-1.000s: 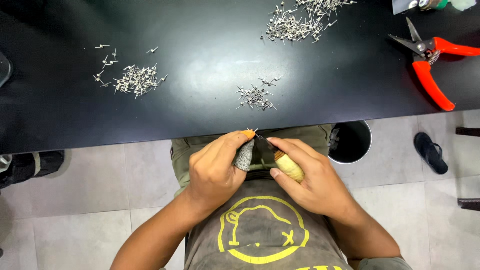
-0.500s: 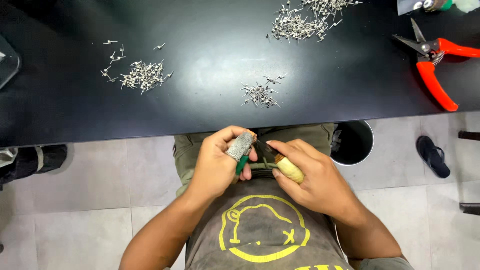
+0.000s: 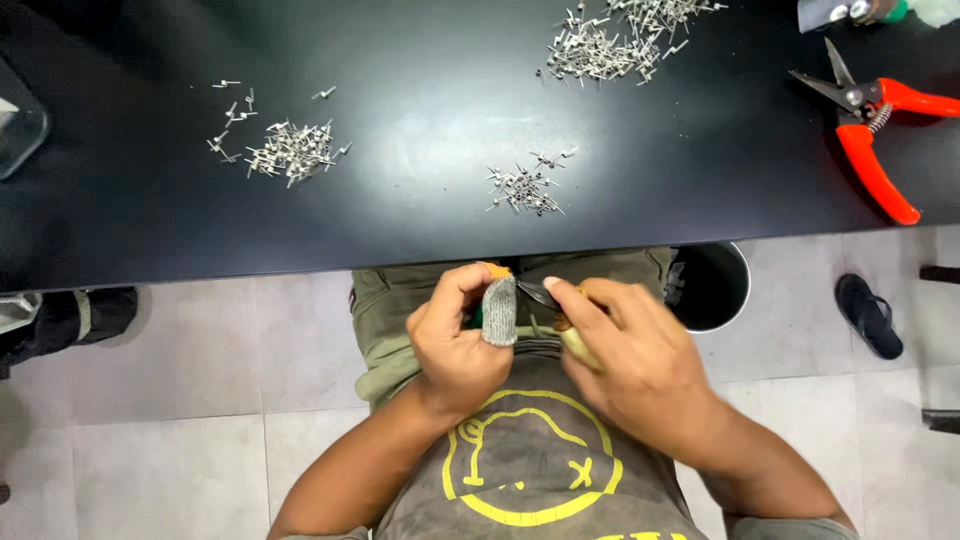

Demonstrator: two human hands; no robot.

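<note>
While both hands' fingers grip: left hand point(image 3: 455, 345) orange piece point(image 3: 494, 270) | right hand point(image 3: 630, 360) knife point(image 3: 560, 318) | three pin heaps point(image 3: 522, 189)

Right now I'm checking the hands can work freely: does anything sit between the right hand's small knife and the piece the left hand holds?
Nothing visible does. The left hand, its thumb in a grey fabric guard, and the right hand with the knife meet over the lap, below the black table edge; the held piece is mostly hidden.
</note>
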